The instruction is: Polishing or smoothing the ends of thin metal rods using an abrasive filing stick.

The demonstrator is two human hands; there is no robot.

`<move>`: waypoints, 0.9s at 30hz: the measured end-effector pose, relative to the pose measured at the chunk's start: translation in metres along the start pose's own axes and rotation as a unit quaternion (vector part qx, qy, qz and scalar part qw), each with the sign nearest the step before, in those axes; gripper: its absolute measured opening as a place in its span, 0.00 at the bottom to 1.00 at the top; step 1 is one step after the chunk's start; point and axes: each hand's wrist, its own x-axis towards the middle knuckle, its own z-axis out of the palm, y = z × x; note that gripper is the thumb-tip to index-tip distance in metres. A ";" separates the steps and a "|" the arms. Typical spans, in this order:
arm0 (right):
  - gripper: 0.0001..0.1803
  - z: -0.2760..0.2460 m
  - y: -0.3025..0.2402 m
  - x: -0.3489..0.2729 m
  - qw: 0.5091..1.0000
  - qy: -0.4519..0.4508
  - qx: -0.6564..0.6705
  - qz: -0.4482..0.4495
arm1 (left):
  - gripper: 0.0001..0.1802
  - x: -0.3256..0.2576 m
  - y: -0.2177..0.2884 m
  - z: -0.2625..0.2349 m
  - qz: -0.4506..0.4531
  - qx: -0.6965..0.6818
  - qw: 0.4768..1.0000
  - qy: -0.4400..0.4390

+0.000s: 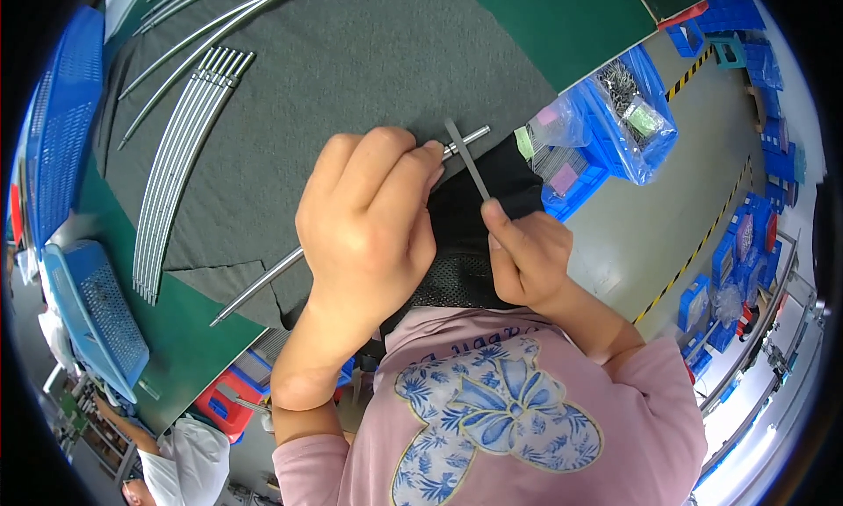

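Grip: left hand [364, 216] pinching steel rod [263, 282] nr tip, right hand [531, 251] pinching flat file [469, 162].
File: crosses rod; could skid into left hand if angle slips imo.
Rod: over edge of grey cloth [378, 58], may twist if pinch loosens.
Table [562, 23]: curved rods [183, 155] on L, blue bin [606, 146] past R edge.

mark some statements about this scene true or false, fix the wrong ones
1. The left grip holds a rod. True.
2. The right grip holds a flat strip. True.
3. The flat strip runs parallel to the rod. False: it crosses the rod near one end.
4. The row of rods lies mostly on the cloth. True.
5. The cloth is bright red. False: it is dark grey.
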 end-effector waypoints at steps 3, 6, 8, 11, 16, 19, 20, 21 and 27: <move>0.23 -0.003 -0.009 0.045 1.000 0.016 0.005 -0.008 | 0.14 -0.001 0.001 -0.001 0.011 -0.002 1.000 0.004; 0.24 -0.005 -0.008 0.039 1.000 0.001 -0.002 -0.004 | 0.14 -0.002 0.000 -0.001 0.011 -0.008 1.000 0.011; 0.26 -0.016 -0.013 0.007 0.999 -0.039 -0.003 0.031 | 0.13 -0.003 0.001 0.001 -0.007 -0.016 1.000 0.004; 0.26 -0.026 -0.018 0.022 0.998 -0.034 0.008 0.043 | 0.13 -0.001 0.003 -0.001 0.002 0.003 1.000 0.001; 0.24 -0.003 -0.009 0.021 1.000 0.019 -0.009 0.011 | 0.13 0.001 -0.001 0.000 0.019 -0.005 0.999 0.027; 0.24 -0.003 -0.006 -0.009 0.999 0.042 0.011 0.025 | 0.13 -0.002 0.002 0.002 -0.009 -0.014 1.000 0.001; 0.24 -0.004 -0.008 0.001 1.000 0.022 0.006 0.020 | 0.13 -0.001 0.002 0.001 -0.003 -0.007 1.000 0.002; 0.25 -0.004 -0.009 0.014 1.000 0.001 0.001 0.015 | 0.13 -0.002 0.001 -0.001 0.003 0.001 1.000 0.003; 0.28 0.013 0.004 -0.021 1.000 0.020 0.015 0.003 | 0.13 0.001 0.000 0.001 -0.002 -0.016 1.000 0.002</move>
